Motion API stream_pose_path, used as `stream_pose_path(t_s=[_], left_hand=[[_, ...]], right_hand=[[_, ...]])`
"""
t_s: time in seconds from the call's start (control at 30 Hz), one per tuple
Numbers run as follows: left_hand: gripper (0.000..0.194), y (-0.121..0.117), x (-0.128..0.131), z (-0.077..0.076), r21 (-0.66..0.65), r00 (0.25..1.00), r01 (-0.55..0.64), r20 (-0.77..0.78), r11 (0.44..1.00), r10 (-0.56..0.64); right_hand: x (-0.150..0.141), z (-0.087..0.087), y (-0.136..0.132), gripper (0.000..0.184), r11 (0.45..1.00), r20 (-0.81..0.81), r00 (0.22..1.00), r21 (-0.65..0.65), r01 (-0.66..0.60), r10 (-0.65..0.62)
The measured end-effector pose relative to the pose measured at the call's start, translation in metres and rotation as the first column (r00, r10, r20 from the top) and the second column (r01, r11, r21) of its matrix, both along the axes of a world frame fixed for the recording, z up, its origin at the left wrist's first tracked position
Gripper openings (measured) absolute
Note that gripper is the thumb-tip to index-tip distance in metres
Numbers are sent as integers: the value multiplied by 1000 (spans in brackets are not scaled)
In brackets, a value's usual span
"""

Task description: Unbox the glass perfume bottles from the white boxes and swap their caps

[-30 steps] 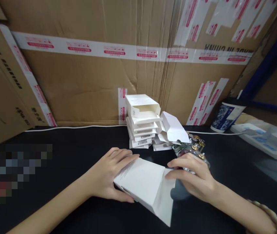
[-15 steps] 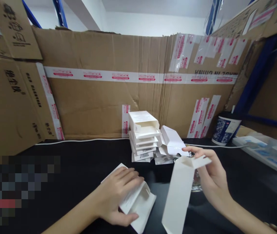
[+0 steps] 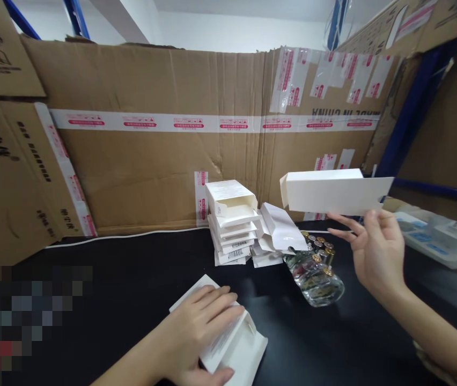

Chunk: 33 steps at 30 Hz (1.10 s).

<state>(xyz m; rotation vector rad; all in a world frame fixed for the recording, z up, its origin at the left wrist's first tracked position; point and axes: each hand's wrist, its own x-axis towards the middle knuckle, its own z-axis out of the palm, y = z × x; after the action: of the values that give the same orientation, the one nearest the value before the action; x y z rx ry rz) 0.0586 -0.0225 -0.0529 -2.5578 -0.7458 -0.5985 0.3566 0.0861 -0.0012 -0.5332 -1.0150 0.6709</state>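
My left hand [image 3: 196, 332] lies over a white carton [image 3: 247, 351] on the black table, fingers across its top and thumb by the open end with its flap out. In my right hand [image 3: 377, 252], a long folded white card piece [image 3: 329, 193] is pinched at its lower right edge, raised above the table. Below it to the left lie several clear glass bottles [image 3: 319, 284] with gold and silver necks. Beside them is a small pile of white folded card pieces [image 3: 279, 228]. A stack of white cartons [image 3: 232, 195] stands to its left, the top one with its end open.
Cardboard walls [image 3: 140, 171] with printed tape close off the back and left. A white power strip [image 3: 446, 241] with a plug lies at the right, near a blue shelf post [image 3: 409, 123]. A white cable [image 3: 132, 234] runs along the back.
My right hand has lifted the white card piece up and right, turning it from upright to nearly level, which uncovers the bottles and hides the cup. My left hand stays on the carton.
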Motion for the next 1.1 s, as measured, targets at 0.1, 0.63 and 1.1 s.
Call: stream_pose_path(t_s=[0.1, 0.63, 1.1], left_hand=[[58, 0, -1, 0, -22, 1000, -7, -19, 1000, 7], [63, -1, 1, 2, -55, 1000, -29, -7, 998, 29], [91, 4, -10, -3, -2, 981, -192, 7, 981, 192]], right_hand=[[4, -8, 10, 27, 996, 189, 981, 88, 28, -45], [9, -18, 6, 10, 858, 776, 414, 513, 24, -476], [12, -15, -1, 14, 798, 673, 469, 589, 126, -571]])
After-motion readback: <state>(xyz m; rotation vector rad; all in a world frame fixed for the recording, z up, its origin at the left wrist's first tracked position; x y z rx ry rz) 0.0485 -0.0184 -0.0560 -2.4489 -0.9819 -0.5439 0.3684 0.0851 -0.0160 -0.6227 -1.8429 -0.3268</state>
